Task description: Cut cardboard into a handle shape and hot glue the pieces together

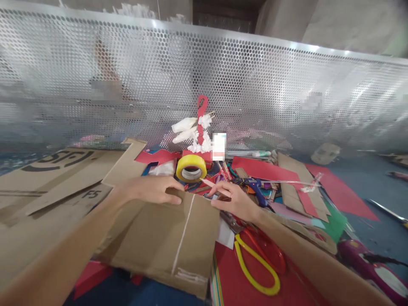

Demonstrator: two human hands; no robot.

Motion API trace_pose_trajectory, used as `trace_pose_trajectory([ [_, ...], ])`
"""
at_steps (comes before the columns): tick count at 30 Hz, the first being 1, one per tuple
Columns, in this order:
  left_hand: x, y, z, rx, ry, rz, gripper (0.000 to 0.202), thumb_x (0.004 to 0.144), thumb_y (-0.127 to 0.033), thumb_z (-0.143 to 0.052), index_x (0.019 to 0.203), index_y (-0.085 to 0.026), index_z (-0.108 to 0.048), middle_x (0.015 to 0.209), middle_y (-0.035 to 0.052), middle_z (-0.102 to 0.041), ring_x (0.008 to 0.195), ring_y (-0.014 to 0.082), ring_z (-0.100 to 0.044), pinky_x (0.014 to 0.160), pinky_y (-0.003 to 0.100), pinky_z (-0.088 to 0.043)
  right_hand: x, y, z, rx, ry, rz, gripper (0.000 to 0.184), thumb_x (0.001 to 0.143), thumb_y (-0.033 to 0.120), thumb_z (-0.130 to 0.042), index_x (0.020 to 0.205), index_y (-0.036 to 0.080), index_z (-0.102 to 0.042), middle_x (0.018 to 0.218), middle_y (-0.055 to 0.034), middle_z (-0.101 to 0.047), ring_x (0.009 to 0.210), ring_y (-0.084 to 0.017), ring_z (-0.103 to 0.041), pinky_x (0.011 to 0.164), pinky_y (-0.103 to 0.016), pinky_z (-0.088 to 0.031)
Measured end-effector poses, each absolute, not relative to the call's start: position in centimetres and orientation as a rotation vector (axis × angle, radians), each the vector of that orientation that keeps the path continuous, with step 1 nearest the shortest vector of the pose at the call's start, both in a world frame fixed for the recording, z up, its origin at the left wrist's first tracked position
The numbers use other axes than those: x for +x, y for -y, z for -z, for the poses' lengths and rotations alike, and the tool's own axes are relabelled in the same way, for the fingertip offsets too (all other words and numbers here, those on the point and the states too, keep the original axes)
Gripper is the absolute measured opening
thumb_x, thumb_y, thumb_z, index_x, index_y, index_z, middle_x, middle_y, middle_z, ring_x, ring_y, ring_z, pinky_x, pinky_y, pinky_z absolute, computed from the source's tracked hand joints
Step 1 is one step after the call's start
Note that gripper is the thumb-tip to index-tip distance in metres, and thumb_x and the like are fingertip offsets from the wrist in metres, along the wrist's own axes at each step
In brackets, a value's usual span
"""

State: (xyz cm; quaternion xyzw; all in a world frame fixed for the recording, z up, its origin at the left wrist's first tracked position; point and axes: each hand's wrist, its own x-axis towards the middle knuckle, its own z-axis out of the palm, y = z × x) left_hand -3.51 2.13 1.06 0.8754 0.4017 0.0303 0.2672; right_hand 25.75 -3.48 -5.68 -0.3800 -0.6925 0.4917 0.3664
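Observation:
A brown cardboard sheet (165, 238) with a pale line down it lies in front of me. My left hand (149, 189) rests on its far edge, fingers curled over and pressing it down. At the sheet's far right corner, my right hand (234, 199) pinches a thin pale stick-like tool (214, 186), its tip near the top of the line. Just beyond both hands lies a yellow roll of tape (191, 168).
Yellow-handled scissors (255, 259) lie under my right forearm on red paper (287, 289). A blue glue gun (255, 187), pens, red sheets and cardboard scraps crowd the right. Large cardboard pieces (54, 178) lie left. A perforated metal screen (223, 85) closes the back; a purple tool (372, 263) sits far right.

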Motion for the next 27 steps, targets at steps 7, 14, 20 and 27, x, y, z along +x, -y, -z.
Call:
trace_pose_trajectory([
  [7,-3.9,-1.8,-2.7,2.427,-1.084,0.237,0.026,0.081,-0.047,-0.068,0.095,-0.027,-0.078,0.095,0.0014,-0.077,0.076,0.0185,-0.067,0.064,0.026,-0.041,23.3,5.7,5.8,-0.960,1.862,-1.466,0.028,0.076,0.028,-0.078,0.088,0.021,-0.054,0.087,0.0021,-0.059,0.073,-0.012,-0.058,0.068,-0.024,-0.047],
  [14,-2.6,-0.4,-2.8,2.585,-1.021,0.072,0.021,0.084,-0.049,-0.066,0.077,-0.034,-0.079,0.071,0.0009,-0.074,0.062,0.0209,-0.059,0.063,0.033,-0.035,21.9,7.1,6.1,-0.892,1.857,-1.469,0.023,0.078,0.022,-0.074,0.089,0.022,-0.054,0.077,0.0049,-0.053,0.072,-0.014,-0.058,0.068,-0.025,-0.047],
  [20,-0.9,0.9,-3.1,2.763,-0.866,-0.231,0.028,0.083,-0.045,-0.068,0.060,-0.030,-0.072,0.062,0.0042,-0.066,0.074,0.0257,-0.057,0.086,0.042,-0.041,21.6,7.8,6.7,-0.924,1.982,-1.319,0.023,0.076,0.021,-0.074,0.086,0.024,-0.053,0.064,0.0080,-0.035,0.060,-0.012,-0.043,0.059,-0.023,-0.037],
  [27,-0.7,-0.2,-3.3,3.036,-0.879,-0.710,0.022,0.096,-0.034,-0.056,0.110,-0.028,-0.072,0.125,0.0071,-0.065,0.129,0.0289,-0.050,0.119,0.051,-0.023,21.9,7.2,6.9,-1.010,1.852,-1.030,0.022,0.079,0.020,-0.070,0.083,0.024,-0.049,0.062,0.0089,-0.030,0.058,-0.012,-0.034,0.060,-0.025,-0.031],
])
